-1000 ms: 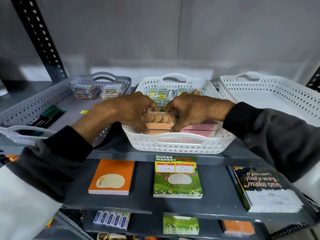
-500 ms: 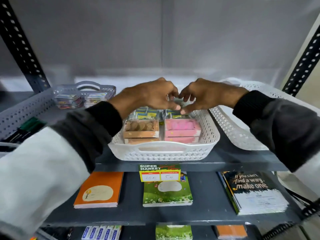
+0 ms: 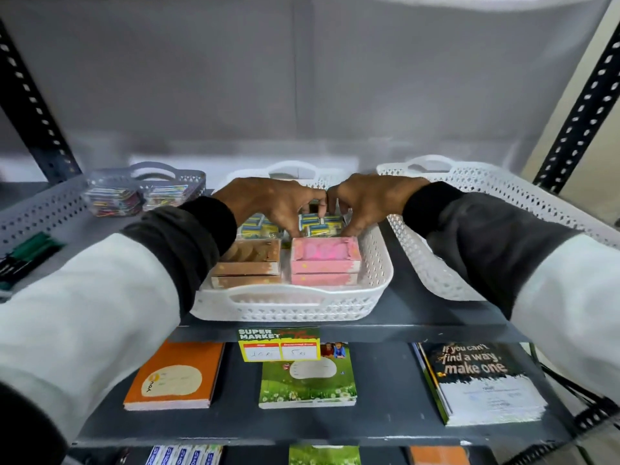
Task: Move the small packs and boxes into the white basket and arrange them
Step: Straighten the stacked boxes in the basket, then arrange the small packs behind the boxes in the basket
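Observation:
The white basket (image 3: 292, 305) stands in the middle of the grey shelf. At its front sit a stack of orange boxes (image 3: 250, 263) on the left and a stack of pink boxes (image 3: 323, 263) on the right. Behind them lie several small blue-and-yellow packs (image 3: 320, 224). Both hands reach into the back of the basket. My left hand (image 3: 271, 204) and my right hand (image 3: 365, 201) have their fingertips down on the small packs, fingers curled and nearly touching each other. Whether either hand grips a pack is hidden by the fingers.
A grey basket (image 3: 50, 206) at the left holds colourful packs (image 3: 114, 199) and green pens (image 3: 27, 251). Another white basket (image 3: 503, 196) stands at the right. Notebooks (image 3: 172, 375) lie on the lower shelf, behind a price tag (image 3: 278, 344). Black perforated uprights (image 3: 580, 105) frame the shelf.
Both hands left the orange box at the basket's front, rose, then dropped onto the small packs at the back. The camera has tilted and moved closer.

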